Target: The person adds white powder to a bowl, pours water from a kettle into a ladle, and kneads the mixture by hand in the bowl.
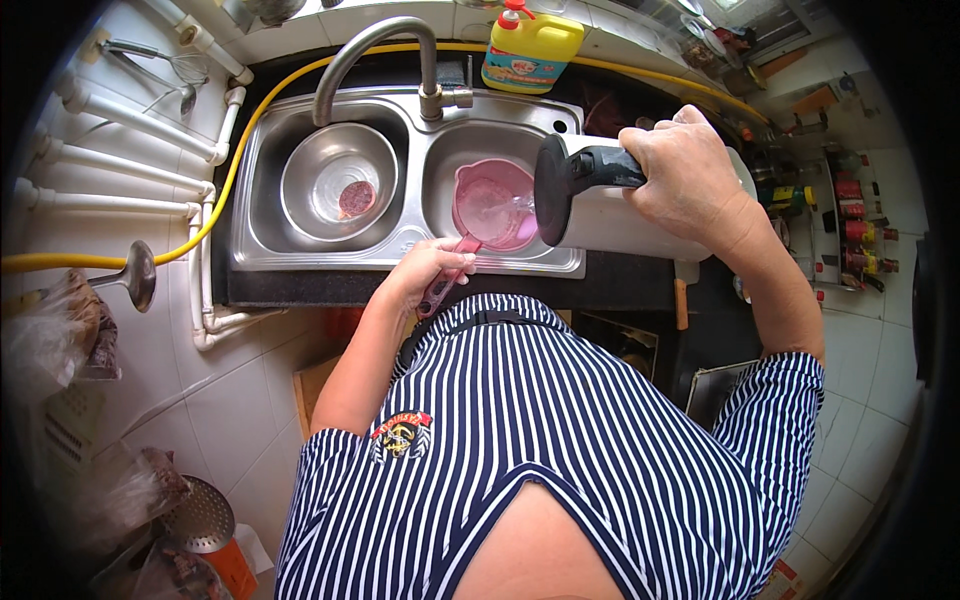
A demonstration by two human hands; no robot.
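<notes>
My right hand [686, 176] grips the black handle of a white electric kettle [630, 225], tilted on its side with its black lid end facing left. Water runs from it into a pink plastic dipper [487, 169] over the right sink basin. My left hand [435, 270] holds the dipper by its handle, near the sink's front edge. Some water lies in the dipper, and a pink patch shows at its right side. In the left basin a stainless steel bowl [304, 180] holds a round reddish-brown piece [357, 199].
A curved faucet [379, 34] rises behind the double sink [409, 187]. Behind it stand a yellow pump jug [529, 56] and a yellow hose [259, 120]. White pipes [135, 199] and a ladle [140, 276] are at left. A wooden-handled tool [681, 304] lies right of the sink.
</notes>
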